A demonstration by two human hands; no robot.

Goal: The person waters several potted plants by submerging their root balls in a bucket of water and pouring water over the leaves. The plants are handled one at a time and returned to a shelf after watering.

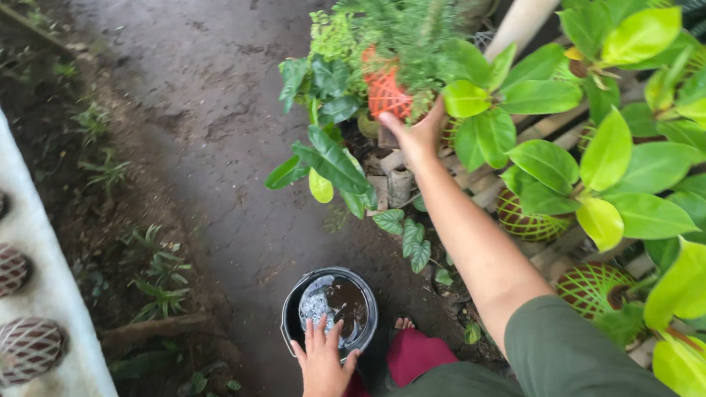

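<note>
Running up the middle, the bare dirt path [217,108] leaves open room between the white planter ledge [34,252] on the left and the crowded slatted bench [534,131] on the right. The right hand [417,133], arm stretched far, grips an orange net pot [385,93] of ferns at the bench edge. The left hand [323,367], fingers spread open, rests on the near rim of a black water bucket [329,311].

Soft, even daylight with faint shadows; sharp centre, wide-angle bending at edges, bright glare on leaves [641,35].
</note>
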